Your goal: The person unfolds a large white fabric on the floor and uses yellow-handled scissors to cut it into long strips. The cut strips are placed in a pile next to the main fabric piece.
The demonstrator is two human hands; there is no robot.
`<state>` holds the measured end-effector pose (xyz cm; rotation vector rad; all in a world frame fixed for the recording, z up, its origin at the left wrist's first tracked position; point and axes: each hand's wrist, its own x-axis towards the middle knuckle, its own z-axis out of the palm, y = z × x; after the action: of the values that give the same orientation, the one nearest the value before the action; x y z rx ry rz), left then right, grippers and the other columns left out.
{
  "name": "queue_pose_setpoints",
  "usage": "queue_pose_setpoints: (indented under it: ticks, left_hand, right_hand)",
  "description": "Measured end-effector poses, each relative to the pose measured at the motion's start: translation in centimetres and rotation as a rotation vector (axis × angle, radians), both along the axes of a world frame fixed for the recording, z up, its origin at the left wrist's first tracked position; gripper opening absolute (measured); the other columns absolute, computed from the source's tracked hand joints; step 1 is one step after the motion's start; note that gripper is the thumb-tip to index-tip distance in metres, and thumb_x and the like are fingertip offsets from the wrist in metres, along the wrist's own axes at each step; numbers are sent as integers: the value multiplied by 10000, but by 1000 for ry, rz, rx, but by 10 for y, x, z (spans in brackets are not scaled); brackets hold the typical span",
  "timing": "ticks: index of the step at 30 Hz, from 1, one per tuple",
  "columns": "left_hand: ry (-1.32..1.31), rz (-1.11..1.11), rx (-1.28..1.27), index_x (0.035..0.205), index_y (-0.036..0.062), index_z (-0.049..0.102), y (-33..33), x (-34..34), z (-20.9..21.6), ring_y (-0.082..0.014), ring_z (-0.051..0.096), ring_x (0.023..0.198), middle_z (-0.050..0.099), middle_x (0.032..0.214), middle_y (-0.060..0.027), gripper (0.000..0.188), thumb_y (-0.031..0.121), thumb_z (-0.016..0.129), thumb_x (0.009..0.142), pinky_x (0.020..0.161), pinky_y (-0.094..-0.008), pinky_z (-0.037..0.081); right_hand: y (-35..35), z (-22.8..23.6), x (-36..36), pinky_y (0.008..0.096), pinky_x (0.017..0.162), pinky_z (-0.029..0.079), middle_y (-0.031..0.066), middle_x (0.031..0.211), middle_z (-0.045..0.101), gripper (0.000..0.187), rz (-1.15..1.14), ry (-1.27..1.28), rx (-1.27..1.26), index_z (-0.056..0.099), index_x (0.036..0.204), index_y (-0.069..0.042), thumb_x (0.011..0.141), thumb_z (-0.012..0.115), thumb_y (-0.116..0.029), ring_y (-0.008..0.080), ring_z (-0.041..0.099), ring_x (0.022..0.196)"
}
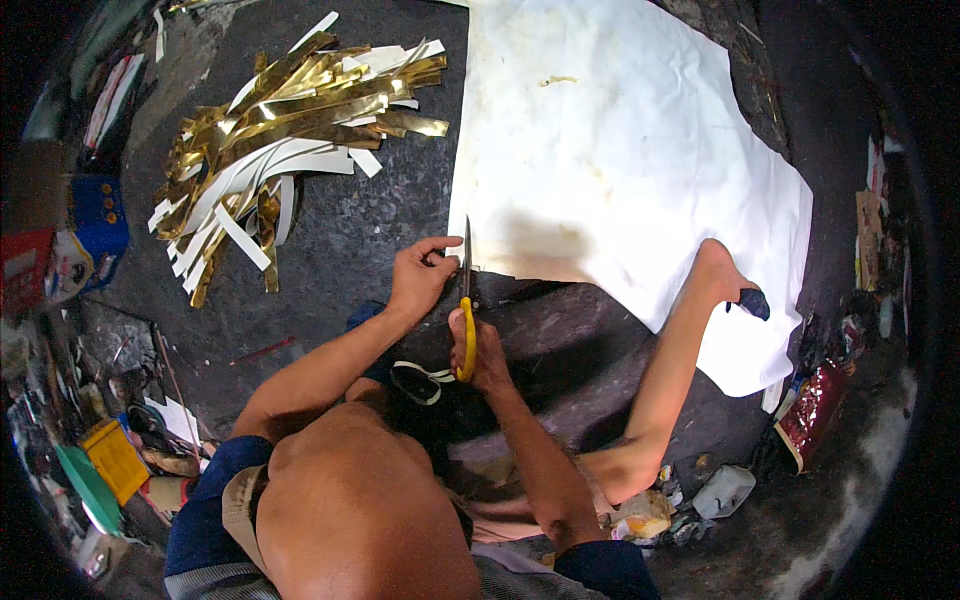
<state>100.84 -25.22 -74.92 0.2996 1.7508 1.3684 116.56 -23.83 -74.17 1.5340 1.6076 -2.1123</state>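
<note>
A large white sheet point(620, 150) with a few brownish stains spreads over the dark floor in front of me. At its left edge my left hand point(420, 277) pinches the border between thumb and forefinger. My right hand point(485, 352) grips scissors point(467, 300) with yellow handles, their blades pointing away from me along that edge. The blade tips lie over the sheet close to my left fingertips; how far apart the blades are is hard to see. A heap of gold and white strips point(290, 125) lies to the far left.
A bare leg point(665, 385) reaches from the lower right onto the sheet, a dark item point(755, 303) by its foot. A shiny red packet point(812, 412) and a clear plastic container point(724, 491) lie at right. Left stand a blue box point(98, 225) and clutter with a yellow case point(115, 458).
</note>
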Motion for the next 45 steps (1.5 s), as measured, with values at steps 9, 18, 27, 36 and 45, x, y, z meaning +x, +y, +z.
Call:
queue_pose_setpoints:
  ticks: [9, 18, 27, 36, 45]
  left_hand:
    - [6, 71, 154, 1070, 7, 701, 19, -10, 8, -43, 473, 594, 570, 671, 32, 261, 20, 670, 812, 552, -204, 393]
    - [101, -65, -3, 1047, 26, 716, 25, -24, -3, -27, 467, 596, 575, 671, 50, 279, 0, 711, 768, 541, -198, 393]
    - [51, -62, 22, 1062, 15, 709, 24, -24, 3, -26, 463, 597, 573, 687, 50, 281, -11, 707, 781, 533, -191, 381]
    - [55, -77, 11, 1067, 30, 720, 24, -27, 9, -18, 454, 589, 572, 671, 62, 302, 16, 732, 766, 528, -189, 372]
    - [-5, -75, 42, 1075, 34, 723, 23, -30, 0, -36, 472, 600, 581, 688, 43, 298, 14, 703, 778, 547, -190, 391]
  right_hand:
    - [1, 4, -3, 291, 376, 399, -3, 566, 474, 424, -115, 21, -99, 569, 832, -62, 916, 596, -476, 128, 488, 407]
    - [-7, 7, -8, 386, 688, 482, 167, 778, 648, 460, -136, 105, -85, 637, 871, -1, 970, 536, -439, 213, 614, 735]
    - [23, 6, -29, 299, 444, 401, 44, 579, 455, 702, 83, 146, 145, 553, 948, 26, 928, 389, -655, 158, 504, 447]
    - [18, 6, -28, 298, 391, 423, 59, 610, 508, 569, -16, 111, 100, 561, 891, 27, 951, 493, -535, 155, 531, 435]
    - [40, 16, -49, 388, 628, 442, 160, 697, 562, 578, 70, -6, 120, 589, 905, 17, 986, 424, -530, 247, 569, 645]
